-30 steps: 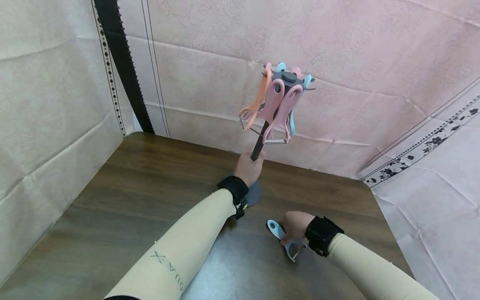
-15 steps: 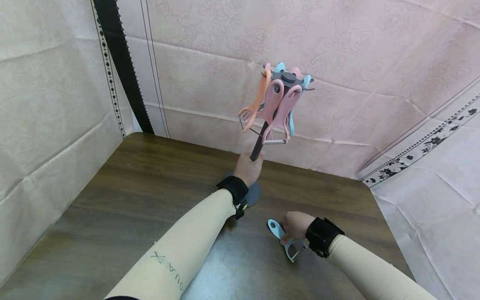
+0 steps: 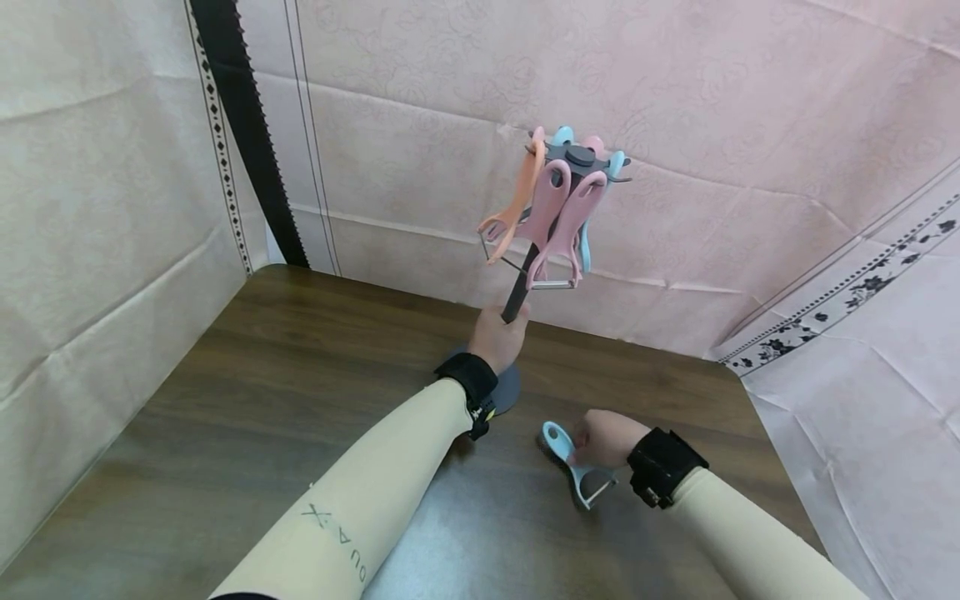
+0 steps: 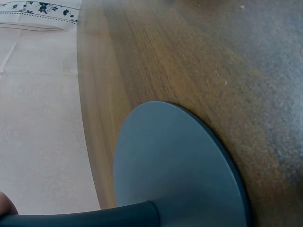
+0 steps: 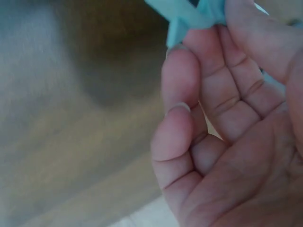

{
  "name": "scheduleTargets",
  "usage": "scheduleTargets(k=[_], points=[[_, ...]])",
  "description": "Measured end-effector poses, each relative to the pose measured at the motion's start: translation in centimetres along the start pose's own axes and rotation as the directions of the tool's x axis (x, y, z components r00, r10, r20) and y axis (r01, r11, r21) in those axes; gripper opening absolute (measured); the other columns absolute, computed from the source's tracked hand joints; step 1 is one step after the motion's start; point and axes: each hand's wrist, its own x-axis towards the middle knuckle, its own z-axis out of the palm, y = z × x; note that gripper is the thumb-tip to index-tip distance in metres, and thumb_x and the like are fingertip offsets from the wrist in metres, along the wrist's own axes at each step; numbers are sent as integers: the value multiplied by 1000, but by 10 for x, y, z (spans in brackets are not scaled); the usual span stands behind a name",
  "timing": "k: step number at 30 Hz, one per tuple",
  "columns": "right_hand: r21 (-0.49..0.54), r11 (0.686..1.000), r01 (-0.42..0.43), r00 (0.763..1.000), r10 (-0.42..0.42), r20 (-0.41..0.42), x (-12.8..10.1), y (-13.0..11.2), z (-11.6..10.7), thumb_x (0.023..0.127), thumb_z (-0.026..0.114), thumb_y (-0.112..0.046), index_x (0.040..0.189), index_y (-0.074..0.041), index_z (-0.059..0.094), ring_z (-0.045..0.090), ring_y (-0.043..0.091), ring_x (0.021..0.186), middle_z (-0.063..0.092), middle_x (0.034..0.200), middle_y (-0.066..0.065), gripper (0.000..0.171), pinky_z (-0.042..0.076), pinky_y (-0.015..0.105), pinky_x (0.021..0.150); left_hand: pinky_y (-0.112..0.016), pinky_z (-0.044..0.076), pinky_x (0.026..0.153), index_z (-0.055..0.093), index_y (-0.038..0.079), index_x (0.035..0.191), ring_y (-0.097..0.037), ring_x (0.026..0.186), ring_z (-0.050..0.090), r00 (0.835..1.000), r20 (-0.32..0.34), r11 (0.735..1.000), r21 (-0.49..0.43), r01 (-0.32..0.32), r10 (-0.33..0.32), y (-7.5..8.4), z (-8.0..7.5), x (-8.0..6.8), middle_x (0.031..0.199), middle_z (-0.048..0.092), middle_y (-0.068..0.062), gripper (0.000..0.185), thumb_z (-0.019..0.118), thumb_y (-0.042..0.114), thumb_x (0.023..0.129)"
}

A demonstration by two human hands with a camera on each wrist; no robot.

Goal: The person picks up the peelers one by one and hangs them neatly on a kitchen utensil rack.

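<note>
My left hand (image 3: 498, 340) grips the dark pole (image 3: 517, 295) of an upright stand. The stand's round grey base (image 4: 173, 156) rests on the table. Around its hooked top (image 3: 579, 156) hang several peelers: a pink peeler (image 3: 551, 200) at the front, an orange peeler (image 3: 524, 187) at the left, and a light blue peeler (image 3: 617, 163) at the right. My right hand (image 3: 609, 437) pinches another light blue peeler (image 3: 562, 448) by its handle, just above the table. In the right wrist view, thumb and fingers meet on the blue plastic (image 5: 182, 21), which is partly cut off.
The brown wooden table (image 3: 300, 400) has rounded back corners. Pale patterned cloth (image 3: 420, 167) hangs behind it and at both sides. A black strip (image 3: 240, 117) runs down the cloth at the back left.
My right hand has raised the light blue peeler slightly off the table and moved it a little away from me. The left hand stays on the pole.
</note>
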Motion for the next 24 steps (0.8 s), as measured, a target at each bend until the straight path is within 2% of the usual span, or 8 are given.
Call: scheduleTargets(k=[4, 7, 13, 15, 18, 24], points=[[57, 998, 39, 995, -33, -95, -5, 7, -26, 86, 73, -22, 71, -14, 63, 49, 11, 57, 57, 64, -5, 20, 39, 29, 54, -29, 21, 42, 34, 11, 52, -16, 39, 26, 1000, 1, 1000, -9, 13, -13, 1, 0, -1, 47, 30, 3, 58, 46, 42, 100], [94, 992, 85, 981, -67, -183, -10, 13, -46, 88, 71, -22, 75, -13, 63, 53, 13, 61, 60, 69, -3, 18, 43, 31, 57, -30, 22, 42, 34, 11, 53, -16, 40, 26, 1000, 2, 1000, -11, 21, -21, 2, 0, -2, 47, 30, 3, 58, 46, 41, 100], [166, 971, 175, 922, -102, -374, -22, 17, -82, 92, 67, -25, 80, -12, 62, 49, 15, 59, 57, 70, -1, 19, 41, 30, 53, -30, 22, 43, 35, 11, 52, -17, 40, 27, 1000, 4, 999, -18, 30, -30, 5, 0, -2, 47, 31, 3, 57, 47, 39, 100], [185, 963, 195, 893, -97, -439, -27, 14, -93, 94, 64, -27, 83, -10, 64, 48, 15, 58, 57, 71, 1, 20, 41, 29, 51, -30, 22, 43, 35, 11, 52, -17, 40, 28, 1000, 0, 999, -12, 30, -30, 6, -1, -3, 47, 31, 3, 57, 47, 40, 100], [204, 952, 227, 838, -84, -539, -34, 7, -109, 96, 61, -29, 90, -7, 66, 48, 14, 58, 59, 73, 4, 23, 41, 28, 50, -30, 22, 42, 35, 11, 52, -17, 40, 28, 999, -4, 999, -10, 33, -33, 6, -1, -3, 47, 31, 3, 57, 47, 40, 100], [228, 911, 343, 700, -86, -709, -45, -13, -134, 100, 55, -25, 100, -3, 64, 52, 15, 70, 62, 85, 10, 25, 42, 23, 59, -30, 22, 42, 35, 10, 52, -17, 40, 28, 999, -3, 999, -17, 48, -48, 5, -1, -2, 47, 31, 2, 57, 48, 39, 100]])
